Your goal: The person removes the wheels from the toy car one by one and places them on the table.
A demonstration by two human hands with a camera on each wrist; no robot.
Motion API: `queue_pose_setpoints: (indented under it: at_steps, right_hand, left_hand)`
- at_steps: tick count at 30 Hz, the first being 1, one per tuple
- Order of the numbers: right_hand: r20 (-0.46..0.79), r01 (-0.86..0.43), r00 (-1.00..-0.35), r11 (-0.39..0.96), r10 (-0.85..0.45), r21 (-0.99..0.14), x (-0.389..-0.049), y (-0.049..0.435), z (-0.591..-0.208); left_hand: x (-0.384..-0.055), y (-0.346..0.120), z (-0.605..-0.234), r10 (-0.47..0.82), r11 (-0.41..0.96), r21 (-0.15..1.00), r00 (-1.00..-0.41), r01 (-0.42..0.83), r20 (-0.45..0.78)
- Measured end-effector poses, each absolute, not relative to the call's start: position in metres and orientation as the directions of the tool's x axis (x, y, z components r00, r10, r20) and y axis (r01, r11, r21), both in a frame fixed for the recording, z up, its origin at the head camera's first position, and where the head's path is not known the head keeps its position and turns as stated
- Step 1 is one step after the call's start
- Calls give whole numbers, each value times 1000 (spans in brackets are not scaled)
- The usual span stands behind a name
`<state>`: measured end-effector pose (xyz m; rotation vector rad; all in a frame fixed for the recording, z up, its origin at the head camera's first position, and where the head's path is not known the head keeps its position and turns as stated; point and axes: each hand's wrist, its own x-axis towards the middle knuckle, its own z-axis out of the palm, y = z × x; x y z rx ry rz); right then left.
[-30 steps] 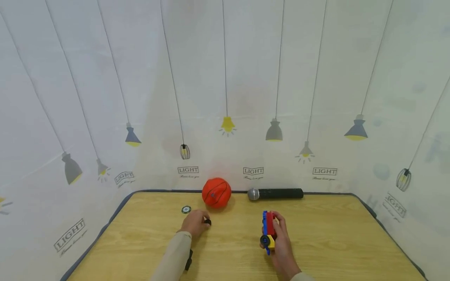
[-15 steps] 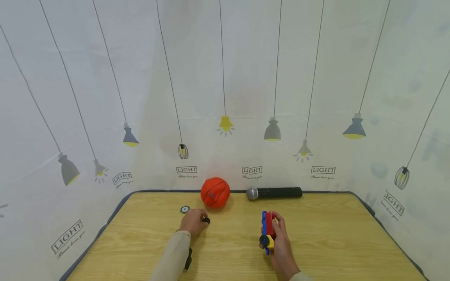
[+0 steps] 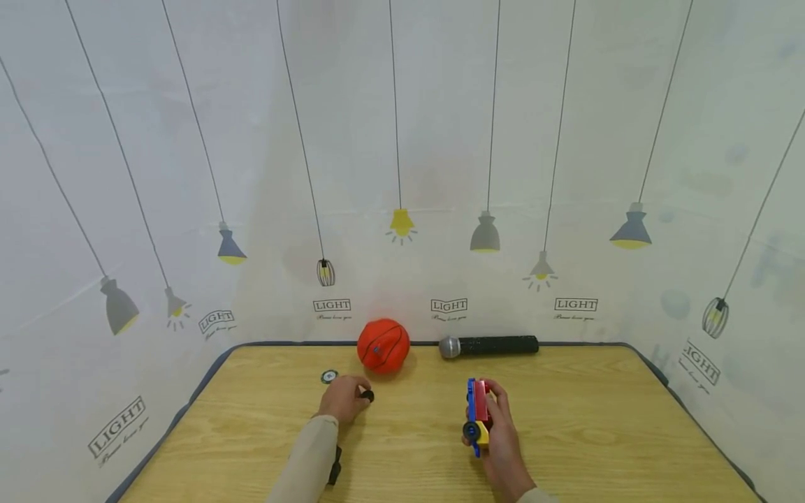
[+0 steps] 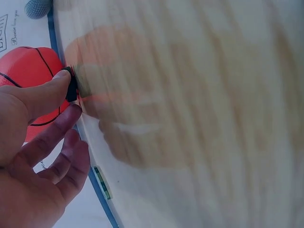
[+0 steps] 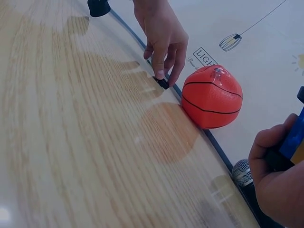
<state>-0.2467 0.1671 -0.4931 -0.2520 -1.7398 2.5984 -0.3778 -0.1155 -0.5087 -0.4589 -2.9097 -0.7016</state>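
My left hand [image 3: 342, 399] pinches a small black disc-like piece [image 3: 367, 396] between thumb and forefinger, low over the table. In the left wrist view this black piece [image 4: 71, 84] looks like a short block at the thumb tip, its lower edge at the tabletop. The other fingers curve loosely beneath. To the right, my right hand [image 3: 505, 436] grips a toy truck [image 3: 481, 404] with a red body, blue base, yellow part and black wheel. Only part of the truck shows at the right wrist view's edge. A poker chip [image 3: 329, 376] lies just beyond my left hand.
A red ball with black lines [image 3: 383, 346] sits at the table's back edge, beyond the left hand. Right of it lies a black microphone [image 3: 497, 345] with a silver head. A white curtain printed with lamps surrounds the wooden table [image 3: 415, 461].
The head view shifts very slightly, so everything drifts a little left. Both hands keep their holds and places on the table.
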Motion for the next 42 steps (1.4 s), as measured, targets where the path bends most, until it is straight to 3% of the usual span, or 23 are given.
queue_pose_setpoints:
  at_steps: [11, 18, 25, 29, 37, 42]
  right_hand:
    - [-107, 66, -991, -421, 74, -905, -246, 167, -492]
    - [-107, 62, -991, -442, 79, -895, -245, 166, -494]
    - [-120, 64, -988, -459, 93, -886, -248, 165, -491]
    - [-116, 57, -988, -460, 101, -886, -250, 165, -489]
    - [-83, 30, -994, -522, 78, -853, -252, 164, -493]
    - [-78, 36, -996, -575, 48, -817, -251, 166, -495]
  left_hand:
    - [-374, -115, -505, 256, 853, 431, -956, 294, 146]
    - [-362, -111, -492, 270, 830, 447, -941, 334, 203]
    - [-336, -78, -463, 423, 634, 575, -854, 518, 302]
    - [-318, -53, -454, 483, 530, 648, -823, 547, 300]
    - [-276, -16, -459, 560, 285, 889, -815, 358, 149]
    - [-262, 0, -464, 583, 200, 930, -800, 309, 141]
